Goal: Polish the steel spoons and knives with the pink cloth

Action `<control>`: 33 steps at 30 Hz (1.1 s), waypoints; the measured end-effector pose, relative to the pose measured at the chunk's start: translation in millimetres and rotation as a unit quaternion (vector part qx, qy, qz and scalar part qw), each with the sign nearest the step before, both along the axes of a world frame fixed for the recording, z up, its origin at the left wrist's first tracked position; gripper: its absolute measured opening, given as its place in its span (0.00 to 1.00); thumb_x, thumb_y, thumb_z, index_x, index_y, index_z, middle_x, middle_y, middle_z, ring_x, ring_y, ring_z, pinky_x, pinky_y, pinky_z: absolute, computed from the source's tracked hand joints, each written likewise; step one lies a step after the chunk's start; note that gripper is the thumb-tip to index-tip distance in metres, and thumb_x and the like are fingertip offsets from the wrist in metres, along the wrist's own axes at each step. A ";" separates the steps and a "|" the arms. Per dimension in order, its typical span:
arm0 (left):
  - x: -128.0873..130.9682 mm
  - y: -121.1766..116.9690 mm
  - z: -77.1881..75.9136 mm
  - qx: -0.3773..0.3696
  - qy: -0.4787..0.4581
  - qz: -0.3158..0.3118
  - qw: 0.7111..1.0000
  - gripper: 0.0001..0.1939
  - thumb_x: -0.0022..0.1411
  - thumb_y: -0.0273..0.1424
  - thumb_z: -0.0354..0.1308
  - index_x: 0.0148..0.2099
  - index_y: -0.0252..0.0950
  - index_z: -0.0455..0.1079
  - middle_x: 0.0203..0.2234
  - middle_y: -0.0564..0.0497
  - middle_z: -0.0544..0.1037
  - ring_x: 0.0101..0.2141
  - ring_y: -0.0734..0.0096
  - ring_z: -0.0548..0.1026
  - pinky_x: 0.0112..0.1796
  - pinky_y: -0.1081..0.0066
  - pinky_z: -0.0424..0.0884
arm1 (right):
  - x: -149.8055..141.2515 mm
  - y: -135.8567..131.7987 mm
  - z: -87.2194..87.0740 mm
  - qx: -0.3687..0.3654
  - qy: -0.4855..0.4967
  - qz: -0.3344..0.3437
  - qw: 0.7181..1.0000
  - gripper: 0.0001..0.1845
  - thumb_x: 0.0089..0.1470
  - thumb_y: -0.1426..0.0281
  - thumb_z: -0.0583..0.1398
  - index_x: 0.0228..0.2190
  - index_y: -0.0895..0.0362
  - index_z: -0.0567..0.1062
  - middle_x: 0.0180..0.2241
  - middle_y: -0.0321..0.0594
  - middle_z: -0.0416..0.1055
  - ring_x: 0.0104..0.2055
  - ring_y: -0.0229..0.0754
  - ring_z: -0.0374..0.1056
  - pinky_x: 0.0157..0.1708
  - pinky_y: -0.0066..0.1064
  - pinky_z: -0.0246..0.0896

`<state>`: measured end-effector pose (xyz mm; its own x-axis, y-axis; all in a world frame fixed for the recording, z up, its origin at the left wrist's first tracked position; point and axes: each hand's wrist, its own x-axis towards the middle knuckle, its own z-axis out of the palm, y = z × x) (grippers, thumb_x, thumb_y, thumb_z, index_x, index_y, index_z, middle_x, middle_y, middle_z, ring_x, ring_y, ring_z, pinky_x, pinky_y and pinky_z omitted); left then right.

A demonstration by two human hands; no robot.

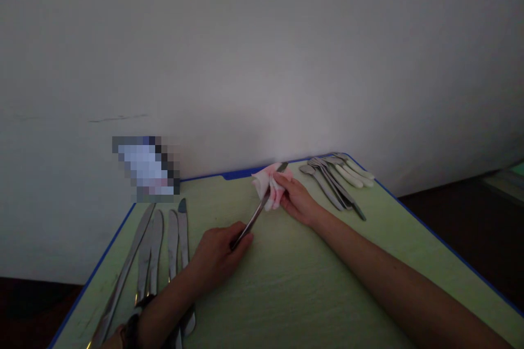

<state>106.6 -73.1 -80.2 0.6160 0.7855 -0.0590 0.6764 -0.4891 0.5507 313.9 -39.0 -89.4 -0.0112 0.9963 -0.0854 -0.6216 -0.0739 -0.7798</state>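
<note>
My left hand [219, 256] is closed around the handle of a metal table knife [256, 215], which slants up and to the right over the green table [295, 278]. Further along, my right hand [297, 199] pinches a pink and white cloth [268, 184] around the knife's blade. The blade tip pokes out past the cloth near the table's far edge.
Several metal knives [158, 245] lie side by side at the left of the table, partly under my left forearm. A pile of spoons and other cutlery [338, 177], some with white handles, lies at the far right corner. A white wall stands just behind the blue-edged table.
</note>
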 end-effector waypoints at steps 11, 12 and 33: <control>-0.4 0.6 -0.2 0.012 0.014 -0.001 1.000 0.16 0.65 0.40 0.42 0.28 0.37 0.60 0.18 0.57 0.63 0.20 0.74 0.63 0.25 0.74 0.53 | -0.4 -0.6 1.4 0.024 -0.019 0.029 0.999 0.14 0.39 0.63 0.68 0.26 0.61 0.77 0.25 0.36 0.74 0.26 0.34 0.68 0.26 0.23 0.65; -0.3 0.3 0.4 0.013 0.018 0.000 1.000 0.16 0.64 0.40 0.42 0.28 0.37 0.60 0.17 0.57 0.63 0.20 0.74 0.63 0.25 0.74 0.52 | -0.6 -1.0 1.8 0.028 -0.021 0.030 0.999 0.14 0.39 0.64 0.68 0.26 0.61 0.77 0.25 0.37 0.75 0.27 0.34 0.68 0.27 0.23 0.65; -0.7 -0.4 0.3 0.008 -0.027 0.011 1.000 0.15 0.65 0.36 0.42 0.51 0.39 0.61 0.23 0.56 0.73 0.23 0.71 0.70 0.27 0.74 0.59 | 1.3 3.5 0.0 -0.021 0.029 -0.031 0.999 0.08 0.47 0.66 0.64 0.26 0.59 0.75 0.24 0.34 0.74 0.26 0.33 0.67 0.28 0.24 0.64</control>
<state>105.9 -73.5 -79.9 0.5999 0.8000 -0.0129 0.6570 -0.4833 0.5786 315.2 -35.5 -89.4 0.0451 0.9906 -0.1289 -0.6702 -0.0657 -0.7393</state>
